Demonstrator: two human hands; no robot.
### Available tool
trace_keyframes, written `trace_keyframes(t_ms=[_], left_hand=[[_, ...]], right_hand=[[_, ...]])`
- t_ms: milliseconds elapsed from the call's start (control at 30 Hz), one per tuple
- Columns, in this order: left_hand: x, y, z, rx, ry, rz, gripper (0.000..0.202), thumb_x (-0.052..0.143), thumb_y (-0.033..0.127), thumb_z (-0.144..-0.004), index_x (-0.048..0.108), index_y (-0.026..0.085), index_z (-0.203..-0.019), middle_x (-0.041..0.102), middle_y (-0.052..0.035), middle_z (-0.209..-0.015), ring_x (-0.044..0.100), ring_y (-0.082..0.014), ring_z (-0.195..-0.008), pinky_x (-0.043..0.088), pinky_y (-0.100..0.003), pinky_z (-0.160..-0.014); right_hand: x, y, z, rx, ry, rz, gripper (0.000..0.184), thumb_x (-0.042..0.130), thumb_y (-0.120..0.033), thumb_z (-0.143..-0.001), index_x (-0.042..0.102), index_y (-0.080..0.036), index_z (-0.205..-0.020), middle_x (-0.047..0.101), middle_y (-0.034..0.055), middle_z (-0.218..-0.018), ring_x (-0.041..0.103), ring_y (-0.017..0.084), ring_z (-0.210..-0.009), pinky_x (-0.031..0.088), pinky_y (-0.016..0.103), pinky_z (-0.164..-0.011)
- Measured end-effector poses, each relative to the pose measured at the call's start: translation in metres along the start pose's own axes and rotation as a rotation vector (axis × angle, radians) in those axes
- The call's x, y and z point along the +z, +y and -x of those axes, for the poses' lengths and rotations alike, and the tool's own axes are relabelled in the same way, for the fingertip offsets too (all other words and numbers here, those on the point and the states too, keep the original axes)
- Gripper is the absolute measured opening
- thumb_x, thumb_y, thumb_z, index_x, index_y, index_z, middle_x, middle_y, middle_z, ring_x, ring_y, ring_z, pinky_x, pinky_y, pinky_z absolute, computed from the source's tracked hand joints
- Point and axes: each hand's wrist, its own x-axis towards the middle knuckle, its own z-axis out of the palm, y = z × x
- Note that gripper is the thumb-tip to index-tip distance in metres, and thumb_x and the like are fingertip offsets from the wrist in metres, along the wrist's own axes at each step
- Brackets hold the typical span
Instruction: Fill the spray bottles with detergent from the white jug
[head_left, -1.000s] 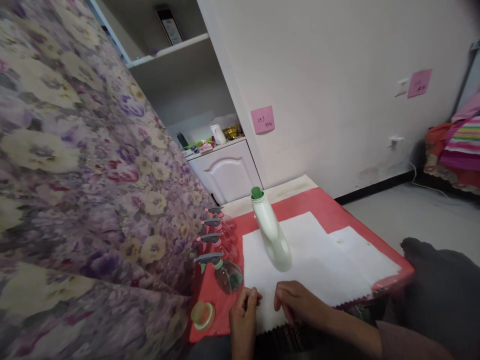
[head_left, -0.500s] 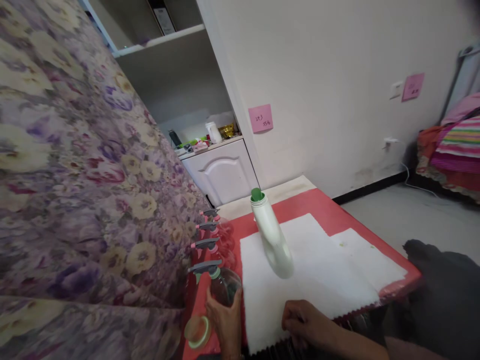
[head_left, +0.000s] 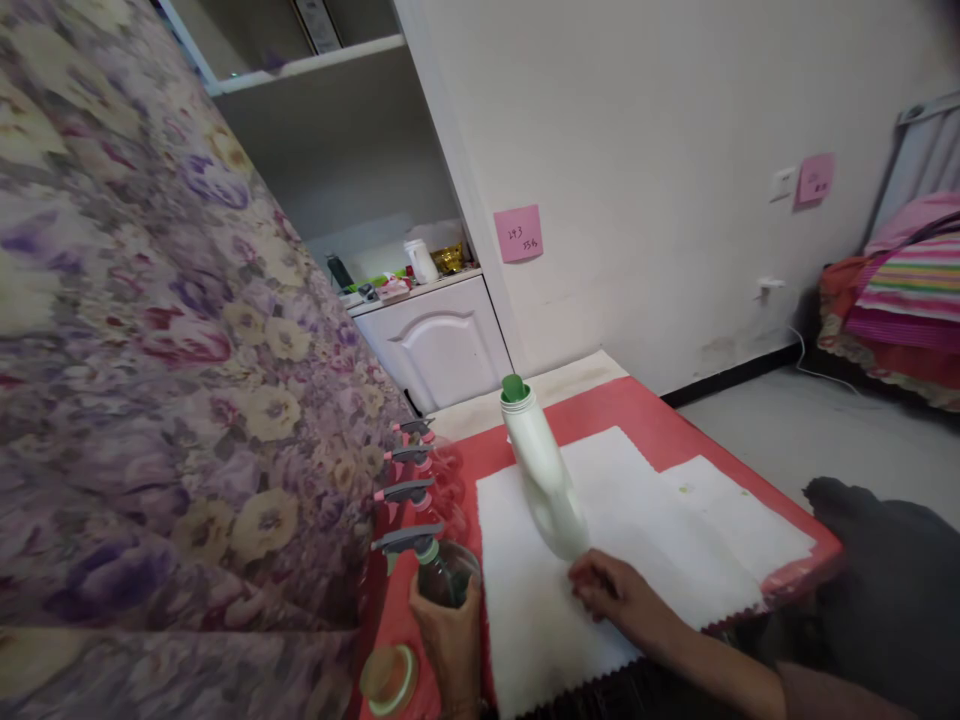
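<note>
My left hand [head_left: 448,632] is wrapped around the body of a clear spray bottle [head_left: 444,578] with a green collar and grey trigger head, standing on the red table. My right hand [head_left: 606,588] is just in front of the base of a pale green detergent bottle [head_left: 541,470]. Its fingers are curled, and nothing shows in them. That bottle has no cap on, and a green spout sticks up in its neck. It stands on a white cloth [head_left: 525,630]. By my left wrist lies a round cap [head_left: 390,678] with a pale green rim.
Several more spray bottles [head_left: 420,497] with pink collars line the left edge of the red table [head_left: 626,405]. A floral curtain [head_left: 187,380] hangs close on the left. Beyond are a white cabinet [head_left: 442,335] and a wall with pink notes [head_left: 517,234].
My right hand has moved forward and up, nearer the base of the detergent bottle. My left hand still holds the spray bottle. The view has shifted slightly.
</note>
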Motion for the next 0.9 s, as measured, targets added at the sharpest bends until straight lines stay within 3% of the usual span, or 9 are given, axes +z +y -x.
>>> trace_keyframes(t_ms=[133,233,467,600,700,900], left_hand=[[0.001,0.002,-0.001,-0.012,-0.006,-0.028,0.089,0.074,0.053,-0.067,0.037,0.013,-0.136,0.056,-0.0221,-0.126,0.061,-0.0380,-0.115,0.051,-0.051,-0.095],[-0.001,0.004,-0.002,-0.048,-0.012,-0.062,0.089,0.074,0.057,-0.066,0.038,0.015,-0.136,0.059,-0.0203,-0.123,0.064,-0.0375,-0.111,0.052,-0.051,-0.093],[-0.005,0.006,0.000,-0.056,0.020,0.003,0.086,0.073,0.053,-0.067,0.039,0.015,-0.137,0.064,-0.0194,-0.115,0.069,-0.0356,-0.100,0.056,-0.048,-0.084],[-0.007,0.006,0.003,-0.031,0.004,0.053,0.091,0.075,0.053,-0.065,0.036,0.014,-0.137,0.063,-0.0195,-0.113,0.068,-0.0359,-0.098,0.056,-0.050,-0.083],[-0.007,0.006,0.006,-0.031,0.000,0.100,0.091,0.076,0.052,-0.062,0.037,0.015,-0.136,0.064,-0.0173,-0.110,0.069,-0.0337,-0.093,0.057,-0.048,-0.080],[-0.004,0.001,0.009,0.015,-0.027,0.137,0.092,0.076,0.054,-0.061,0.036,0.016,-0.135,0.064,-0.0165,-0.110,0.068,-0.0342,-0.097,0.056,-0.048,-0.082]], right_hand=[[-0.014,-0.027,-0.022,-0.144,0.298,0.127,0.030,0.061,-0.032,-0.076,0.059,-0.020,-0.104,0.063,0.0080,-0.103,0.059,0.024,-0.097,0.047,0.039,-0.086],[-0.012,-0.038,-0.042,-0.188,0.330,0.161,0.036,0.063,-0.031,-0.074,0.057,-0.022,-0.108,0.062,0.0073,-0.110,0.056,0.027,-0.106,0.042,0.042,-0.095],[0.003,-0.039,-0.074,-0.204,0.232,0.085,0.013,0.056,-0.028,-0.071,0.054,-0.020,-0.082,0.058,0.0011,-0.080,0.053,0.022,-0.079,0.043,0.035,-0.075],[-0.001,-0.047,-0.082,-0.214,0.255,0.048,0.018,0.056,-0.027,-0.069,0.054,-0.021,-0.086,0.058,0.0005,-0.080,0.053,0.022,-0.078,0.043,0.033,-0.074],[-0.013,-0.055,-0.084,-0.213,0.282,0.019,0.027,0.057,-0.029,-0.067,0.054,-0.020,-0.092,0.058,0.0006,-0.080,0.053,0.021,-0.076,0.043,0.032,-0.071],[-0.060,-0.060,-0.078,-0.233,0.357,-0.007,0.020,0.060,-0.026,-0.064,0.051,-0.021,-0.081,0.057,-0.0016,-0.075,0.053,0.018,-0.071,0.043,0.030,-0.068]])
